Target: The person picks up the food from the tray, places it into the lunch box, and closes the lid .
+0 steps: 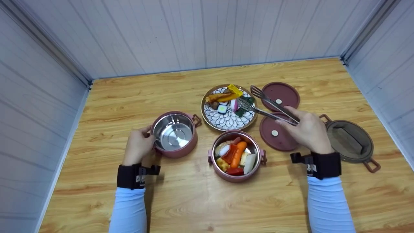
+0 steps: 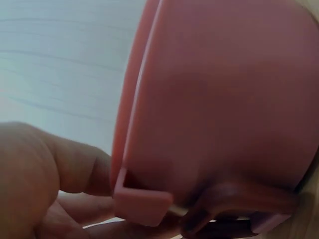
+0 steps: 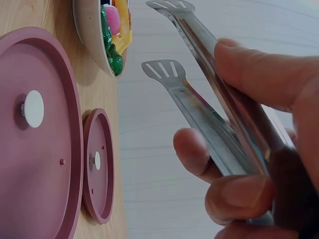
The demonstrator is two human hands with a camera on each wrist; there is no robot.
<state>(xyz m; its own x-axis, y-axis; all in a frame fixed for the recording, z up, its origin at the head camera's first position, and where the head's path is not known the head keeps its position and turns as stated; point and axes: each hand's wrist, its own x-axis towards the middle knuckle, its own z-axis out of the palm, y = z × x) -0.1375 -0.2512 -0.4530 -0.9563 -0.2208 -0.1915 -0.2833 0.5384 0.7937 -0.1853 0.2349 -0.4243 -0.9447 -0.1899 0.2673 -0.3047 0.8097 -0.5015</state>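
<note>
On the left, my left hand (image 1: pixel 137 145) grips the rim and handle side of a pink pot (image 1: pixel 183 152) with a bare steel inside. In the left wrist view the thumb lies at the rim of this pot (image 2: pixel 234 99), with fingers beneath its handle. My right hand (image 1: pixel 310 131) holds metal tongs (image 1: pixel 268 114) whose slotted tips are spread and pinch nothing. From the head view, the tips overlap the right side of a patterned plate (image 1: pixel 226 122) with toy-like food pieces on it. A second pink pot (image 1: pixel 234 177), full of food pieces, stands between the hands.
Two round maroon lids (image 1: pixel 286 92) (image 1: pixel 271 139) lie right of the plate, below the tongs and right hand. A dark, two-handled lid-like piece (image 1: pixel 364 139) lies at the far right. Panelled walls (image 1: pixel 194 35) enclose the wooden table (image 1: pixel 194 200) at the back and sides.
</note>
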